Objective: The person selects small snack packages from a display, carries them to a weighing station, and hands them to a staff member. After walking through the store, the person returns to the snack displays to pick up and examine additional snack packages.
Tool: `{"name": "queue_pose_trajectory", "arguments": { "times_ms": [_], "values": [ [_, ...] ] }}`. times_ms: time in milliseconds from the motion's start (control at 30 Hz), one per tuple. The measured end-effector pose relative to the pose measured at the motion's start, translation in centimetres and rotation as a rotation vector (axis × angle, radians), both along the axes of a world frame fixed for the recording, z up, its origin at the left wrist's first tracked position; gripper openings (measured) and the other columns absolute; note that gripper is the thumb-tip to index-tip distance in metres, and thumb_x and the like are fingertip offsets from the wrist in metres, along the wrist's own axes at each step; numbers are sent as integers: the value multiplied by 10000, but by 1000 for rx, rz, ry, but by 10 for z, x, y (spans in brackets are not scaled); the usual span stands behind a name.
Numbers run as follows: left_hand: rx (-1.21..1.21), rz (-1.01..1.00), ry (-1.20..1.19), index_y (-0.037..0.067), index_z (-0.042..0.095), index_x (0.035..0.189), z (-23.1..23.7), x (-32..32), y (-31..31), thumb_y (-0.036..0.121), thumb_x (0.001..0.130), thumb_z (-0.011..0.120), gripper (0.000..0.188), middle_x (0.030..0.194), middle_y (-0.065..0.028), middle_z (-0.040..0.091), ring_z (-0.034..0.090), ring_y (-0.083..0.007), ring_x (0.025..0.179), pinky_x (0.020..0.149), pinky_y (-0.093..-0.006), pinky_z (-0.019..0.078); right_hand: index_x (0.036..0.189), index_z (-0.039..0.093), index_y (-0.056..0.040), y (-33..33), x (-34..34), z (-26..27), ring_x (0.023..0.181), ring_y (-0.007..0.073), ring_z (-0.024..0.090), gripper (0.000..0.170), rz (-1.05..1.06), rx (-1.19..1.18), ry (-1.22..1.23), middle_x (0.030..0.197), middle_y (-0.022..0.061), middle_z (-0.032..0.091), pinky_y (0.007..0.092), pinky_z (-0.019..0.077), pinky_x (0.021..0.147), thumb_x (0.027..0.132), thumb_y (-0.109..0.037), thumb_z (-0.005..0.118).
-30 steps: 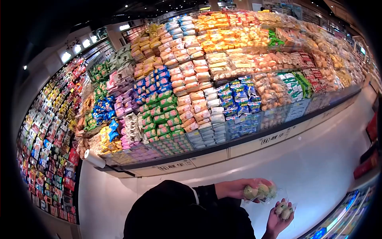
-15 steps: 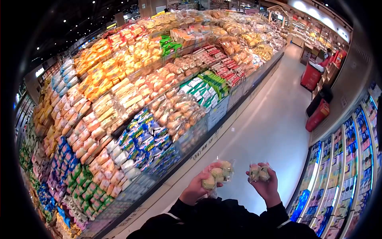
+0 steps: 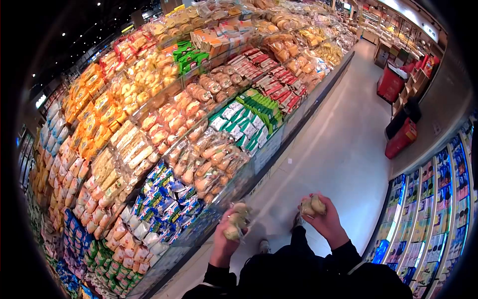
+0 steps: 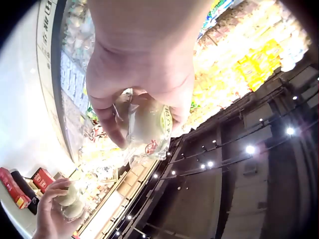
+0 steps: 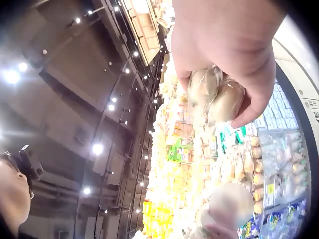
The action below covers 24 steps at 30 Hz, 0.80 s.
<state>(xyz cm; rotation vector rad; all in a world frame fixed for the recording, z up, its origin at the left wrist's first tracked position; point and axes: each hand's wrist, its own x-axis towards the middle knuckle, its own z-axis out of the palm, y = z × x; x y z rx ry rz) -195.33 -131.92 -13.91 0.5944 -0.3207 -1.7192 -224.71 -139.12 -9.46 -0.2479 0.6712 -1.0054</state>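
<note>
Holding two clear-wrapped packs of pale, rounded buns, one per hand, out in front of me above the aisle floor (image 3: 331, 149). Bun is my best reading; the filling can't be told.

Left hand (image 3: 224, 240): fingers and thumb bent round the left pack (image 3: 236, 219), spread only as wide as its sides. Wrapper juts past the fingertips; a red printed mark (image 4: 151, 147) shows on the film, close up at the wrist. Pack sits near the clear front panel of the bread display, nearest the blue snack bags (image 3: 167, 199) and the bagged rolls (image 3: 211, 162).

Right hand (image 3: 329, 223): curled likewise on the right pack (image 3: 312, 206), two lumps showing side by side, thumb and fingers at opposite flanks. Packs well apart from each other. Lit shelves (image 3: 425, 214) stand off to my right.

Handling, by judgement: light, easily carried one-handed. Contents probably soft and apt to dent or crack under a hard squeeze; film looks slick and loose, so buns may shift inside it. Best hold: broadly round the buns' sides, pressure shared among fingers and thumb. Loose film edge makes a poor grip; pack could swing or tear there.
</note>
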Motion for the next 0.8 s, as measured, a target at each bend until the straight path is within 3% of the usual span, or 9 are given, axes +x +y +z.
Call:
{"name": "queue_pose_trajectory", "arguments": {
  "times_ms": [67, 133, 233, 267, 400, 500, 600, 667, 800],
  "values": [
    [55, 211, 45, 106, 390, 1333, 7, -2, -20, 244, 785, 493, 574, 1275, -103, 491, 546, -275, 1053, 759, -377, 496, 1071, 523, -102, -23, -7, -5, 1065, 325, 539, 271, -35, 19, 16, 1102, 108, 556, 415, 441, 902, 897, -310, 521],
    [26, 214, 47, 118, 398, 1328, 5, -15, -46, 243, 793, 488, 556, 1291, -98, 484, 536, -274, 1068, 778, -383, 483, 1062, 528, -106, -39, -14, -33, 1056, 317, 542, 259, -125, 114, -41, 1082, 108, 562, 406, 446, 897, 896, -305, 523],
    [41, -106, -70, 92, 438, 1273, -1, -51, -87, 193, 792, 494, 494, 1273, -120, 475, 503, -269, 1126, 842, -402, 469, 1102, 521, -86, -55, -20, -66, 1041, 305, 545, 292, 125, 245, -163, 1124, 121, 559, 438, 449, 908, 901, -298, 518],
    [16, -91, -69, 92, 438, 1273, -6, -65, -103, 193, 792, 494, 494, 1273, -120, 475, 503, -269, 1126, 842, -402, 469, 1118, 518, -76, -67, -24, -75, 1044, 308, 543, 305, 232, 298, -237, 1134, 127, 557, 452, 447, 913, 903, -292, 514],
    [-5, -284, -92, 55, 416, 1282, 20, -114, -182, 140, 848, 507, 452, 1246, -116, 493, 527, -274, 1093, 912, -434, 464, 1081, 541, -47, -126, -62, -51, 1008, 301, 554, 266, 204, 272, -229, 1113, 142, 566, 435, 449, 906, 907, -247, 516],
    [-154, -324, 14, 63, 412, 1311, 69, -138, -247, 199, 847, 515, 494, 1281, -115, 479, 531, -241, 1089, 877, -407, 478, 1085, 542, -61, -177, -126, -36, 1026, 279, 541, 273, -28, -75, -260, 1103, 121, 565, 386, 454, 861, 908, -263, 492],
    [-224, -235, 136, 64, 431, 1299, 91, -167, -308, 230, 832, 519, 503, 1262, -106, 500, 541, -233, 1068, 857, -397, 481, 1124, 516, -90, -202, -187, -2, 1065, 340, 506, 307, -430, -235, -341, 1160, 123, 527, 388, 456, 867, 879, -274, 529],
    [-176, -189, 261, 66, 435, 1301, 81, -193, -340, 243, 820, 518, 518, 1247, -101, 518, 549, -240, 1046, 857, -383, 480, 1134, 503, -94, -206, -224, 3, 1078, 338, 506, 323, -643, -284, -361, 1166, 119, 527, 391, 455, 878, 869, -273, 543],
    [-98, -344, 512, 69, 460, 1277, 53, -265, -378, 233, 827, 510, 482, 1228, -120, 518, 539, -258, 1063, 871, -367, 475, 1135, 501, -115, -198, -263, -33, 1085, 343, 505, 342, -720, -344, -394, 1185, 119, 516, 405, 456, 879, 849, -287, 573]
  ]
}}
